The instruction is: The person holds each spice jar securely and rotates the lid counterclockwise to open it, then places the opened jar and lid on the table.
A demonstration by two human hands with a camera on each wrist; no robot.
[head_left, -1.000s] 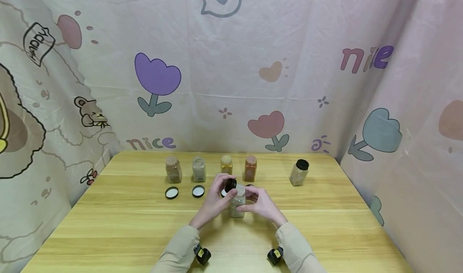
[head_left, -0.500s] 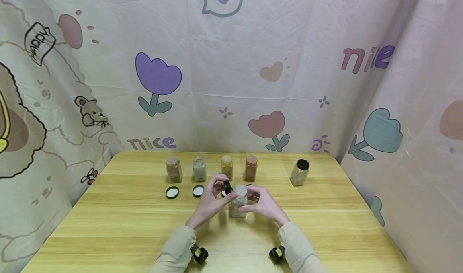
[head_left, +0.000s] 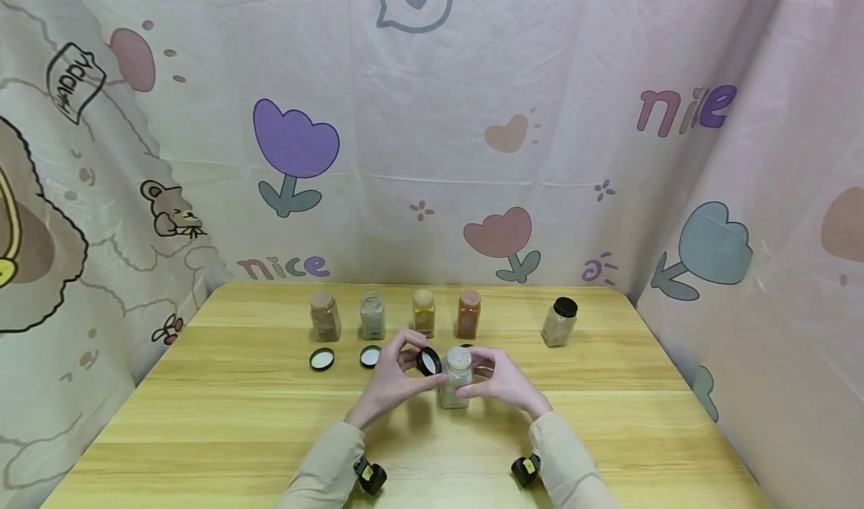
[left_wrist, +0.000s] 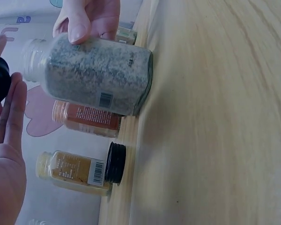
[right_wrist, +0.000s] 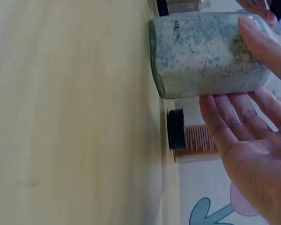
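In the head view my left hand (head_left: 394,378) pinches a black screw lid (head_left: 429,361), tilted so its pale inside shows. Just right of it, my right hand (head_left: 506,383) grips a clear spice jar (head_left: 457,386) by its side. The jar is upright, and its perforated top is bare. A grey-white speckled filling (left_wrist: 98,70) shows through the glass in the left wrist view. Thumb and fingers lie on opposite sides of the jar (right_wrist: 206,54) in the right wrist view. Whether its base touches the table cannot be told.
Lidless jars stand along the back: brown (head_left: 325,320), pale grey (head_left: 372,318), yellow (head_left: 424,315) and red-orange (head_left: 469,316). Black lids (head_left: 322,359) lie before them; one lid (left_wrist: 115,162) shows by the yellow jar in the left wrist view. A black-capped jar (head_left: 559,323) stands right.
The lid has come away from the jar's top to the left and turned its inside into view. My right hand has shifted slightly right with the jar.
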